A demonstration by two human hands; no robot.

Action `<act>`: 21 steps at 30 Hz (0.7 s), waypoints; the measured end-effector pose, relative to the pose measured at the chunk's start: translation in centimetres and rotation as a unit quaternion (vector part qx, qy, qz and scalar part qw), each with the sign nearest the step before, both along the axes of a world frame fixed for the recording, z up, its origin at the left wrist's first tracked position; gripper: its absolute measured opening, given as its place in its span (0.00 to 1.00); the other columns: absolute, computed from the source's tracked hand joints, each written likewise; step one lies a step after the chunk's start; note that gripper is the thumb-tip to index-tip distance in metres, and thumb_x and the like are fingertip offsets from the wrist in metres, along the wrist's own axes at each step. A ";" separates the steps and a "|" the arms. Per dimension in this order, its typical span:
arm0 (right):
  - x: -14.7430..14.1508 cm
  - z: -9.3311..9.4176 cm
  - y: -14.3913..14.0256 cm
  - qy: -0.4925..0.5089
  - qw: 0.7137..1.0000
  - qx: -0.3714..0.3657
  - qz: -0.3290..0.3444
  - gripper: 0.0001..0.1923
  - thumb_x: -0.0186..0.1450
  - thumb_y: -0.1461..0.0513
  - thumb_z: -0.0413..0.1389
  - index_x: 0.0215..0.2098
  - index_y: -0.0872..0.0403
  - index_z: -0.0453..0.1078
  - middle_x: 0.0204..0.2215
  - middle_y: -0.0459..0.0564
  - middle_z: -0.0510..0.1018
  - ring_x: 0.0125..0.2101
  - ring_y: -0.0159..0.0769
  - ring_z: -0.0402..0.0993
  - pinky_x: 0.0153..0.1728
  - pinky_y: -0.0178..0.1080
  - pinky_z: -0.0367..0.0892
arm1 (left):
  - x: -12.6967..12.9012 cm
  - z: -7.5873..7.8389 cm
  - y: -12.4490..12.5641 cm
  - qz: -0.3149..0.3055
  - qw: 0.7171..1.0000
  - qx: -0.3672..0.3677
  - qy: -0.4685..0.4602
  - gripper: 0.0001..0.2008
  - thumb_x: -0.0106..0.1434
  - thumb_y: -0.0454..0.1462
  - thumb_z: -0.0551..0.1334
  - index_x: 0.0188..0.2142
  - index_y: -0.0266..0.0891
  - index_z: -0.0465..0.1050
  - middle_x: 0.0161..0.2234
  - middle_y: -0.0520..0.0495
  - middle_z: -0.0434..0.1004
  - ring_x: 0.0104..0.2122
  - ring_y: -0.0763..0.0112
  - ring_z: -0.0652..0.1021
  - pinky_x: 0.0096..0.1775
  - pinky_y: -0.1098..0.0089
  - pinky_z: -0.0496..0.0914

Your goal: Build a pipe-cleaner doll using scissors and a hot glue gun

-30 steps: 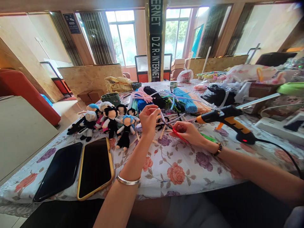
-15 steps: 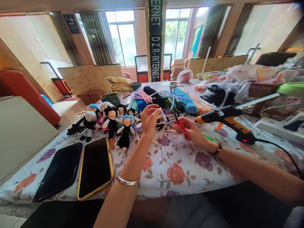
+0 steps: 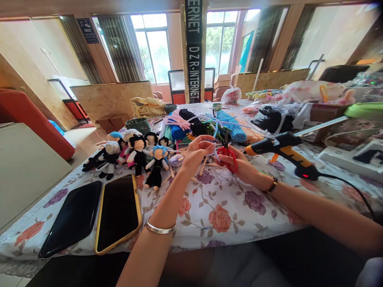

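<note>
My left hand (image 3: 199,153) pinches a pale lilac pipe cleaner (image 3: 216,152) between thumb and fingers, above the middle of the table. Close on its right, my right hand (image 3: 241,165) is closed round red-handled scissors (image 3: 228,159), their dark blades pointing up and away from me. The lower end of the pipe cleaner reaches the right fingers beside the red handles; whether they grip it too, I cannot tell. Behind both hands lies a heap of pipe cleaner bundles, among them blue ones (image 3: 231,126) and pink ones (image 3: 178,120).
Several small dolls (image 3: 137,153) stand left of my hands. Two phones, a black one (image 3: 72,217) and one in a yellow case (image 3: 119,213), lie at the front left. A glue gun (image 3: 284,149) with a red light and a cord sits at the right, near a white power strip (image 3: 353,159).
My left hand has moved right with the pipe cleaner, so both hands are closer together. The scissors have turned in my right hand, their handles now facing me and blades more upright.
</note>
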State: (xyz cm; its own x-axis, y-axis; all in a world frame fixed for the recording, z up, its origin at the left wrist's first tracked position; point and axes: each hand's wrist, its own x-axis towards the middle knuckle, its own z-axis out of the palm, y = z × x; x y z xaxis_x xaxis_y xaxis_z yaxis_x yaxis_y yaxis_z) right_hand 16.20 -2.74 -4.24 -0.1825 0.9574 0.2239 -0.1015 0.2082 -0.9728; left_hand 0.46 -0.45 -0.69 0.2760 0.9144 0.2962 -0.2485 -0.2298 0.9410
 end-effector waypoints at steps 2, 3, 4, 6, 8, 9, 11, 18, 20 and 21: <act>-0.1 0.2 -0.1 0.002 1.000 -0.003 0.007 0.19 0.51 0.51 0.63 0.32 0.51 0.61 0.26 0.42 0.69 0.26 0.28 0.66 0.27 0.34 0.61 | 0.0 -0.1 0.1 -0.007 1.000 0.005 0.002 0.14 0.46 0.39 0.69 0.33 0.40 0.73 0.24 0.54 0.73 0.25 0.78 0.70 0.33 0.74 0.66; -0.1 0.3 -0.2 0.007 1.000 -0.008 0.010 0.19 0.51 0.51 0.63 0.31 0.51 0.61 0.26 0.42 0.69 0.26 0.28 0.65 0.27 0.34 0.61 | 0.0 -0.2 0.1 -0.010 1.000 0.009 0.002 0.14 0.46 0.39 0.69 0.34 0.40 0.73 0.24 0.54 0.73 0.26 0.78 0.71 0.32 0.74 0.66; -0.1 0.3 -0.2 0.012 1.000 -0.012 0.014 0.19 0.51 0.51 0.63 0.31 0.51 0.61 0.26 0.42 0.69 0.25 0.28 0.65 0.27 0.34 0.61 | 0.0 -0.3 0.1 -0.013 1.000 0.012 0.003 0.14 0.46 0.40 0.69 0.34 0.40 0.73 0.25 0.54 0.73 0.26 0.78 0.71 0.32 0.75 0.66; -0.1 0.4 -0.3 0.016 1.000 -0.016 0.021 0.19 0.52 0.52 0.64 0.30 0.52 0.61 0.27 0.42 0.70 0.26 0.28 0.65 0.28 0.34 0.62 | 0.0 -0.3 0.1 -0.017 1.000 0.018 0.003 0.14 0.47 0.40 0.69 0.34 0.40 0.73 0.25 0.54 0.73 0.26 0.78 0.71 0.32 0.75 0.66; -0.1 0.4 -0.3 0.007 1.000 -0.009 0.022 0.19 0.52 0.52 0.64 0.30 0.52 0.61 0.27 0.43 0.71 0.26 0.28 0.66 0.28 0.34 0.62 | 0.0 -0.3 0.1 -0.017 1.000 0.021 0.006 0.14 0.47 0.40 0.69 0.34 0.40 0.73 0.25 0.53 0.73 0.26 0.78 0.71 0.32 0.75 0.66; 0.0 0.3 -0.3 0.000 1.000 -0.004 0.018 0.19 0.51 0.52 0.64 0.30 0.52 0.61 0.27 0.43 0.71 0.26 0.28 0.66 0.28 0.34 0.62 | 0.0 -0.2 0.0 -0.015 1.000 0.019 0.009 0.15 0.47 0.40 0.69 0.34 0.40 0.73 0.25 0.53 0.73 0.26 0.78 0.71 0.31 0.75 0.66; 0.0 0.2 -0.2 -0.011 1.000 0.001 -0.002 0.20 0.51 0.51 0.64 0.30 0.51 0.60 0.27 0.42 0.70 0.26 0.28 0.67 0.25 0.33 0.61 | 0.1 0.0 -0.1 -0.009 1.000 0.013 0.014 0.15 0.45 0.40 0.70 0.34 0.40 0.74 0.24 0.53 0.73 0.25 0.78 0.71 0.31 0.74 0.66; -0.1 -0.1 -0.2 -0.013 0.995 0.064 -0.081 0.25 0.48 0.50 0.66 0.31 0.49 0.56 0.25 0.40 0.73 0.23 0.29 0.67 0.24 0.33 0.61 | 0.5 0.0 -0.4 0.003 0.998 0.015 0.055 0.17 0.45 0.46 0.70 0.30 0.37 0.76 0.25 0.49 0.76 0.24 0.76 0.73 0.28 0.74 0.67; -0.2 -0.1 -0.4 -0.023 0.993 0.076 -0.090 0.26 0.47 0.50 0.66 0.31 0.49 0.56 0.23 0.40 0.73 0.23 0.29 0.66 0.24 0.34 0.61 | 0.4 -0.3 -0.3 0.008 0.994 0.050 0.093 0.16 0.45 0.47 0.70 0.27 0.37 0.76 0.25 0.48 0.77 0.24 0.75 0.73 0.27 0.74 0.66; -0.3 -0.2 -0.5 -0.028 0.991 0.082 -0.100 0.26 0.47 0.50 0.67 0.31 0.49 0.56 0.23 0.40 0.72 0.22 0.29 0.66 0.24 0.34 0.61 | 0.4 -0.4 -0.2 0.010 0.992 0.066 0.112 0.16 0.45 0.47 0.70 0.25 0.36 0.76 0.25 0.48 0.77 0.24 0.75 0.73 0.27 0.74 0.65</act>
State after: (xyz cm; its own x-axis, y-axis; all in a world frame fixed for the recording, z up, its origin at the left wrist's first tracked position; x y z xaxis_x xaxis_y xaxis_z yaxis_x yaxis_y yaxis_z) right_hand 15.92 -3.27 -4.40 -0.0096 0.9269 0.3752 0.0119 0.3753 -0.9268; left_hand 0.86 -0.66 -1.06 0.3302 0.8778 0.3471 -0.0314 -0.3573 0.9335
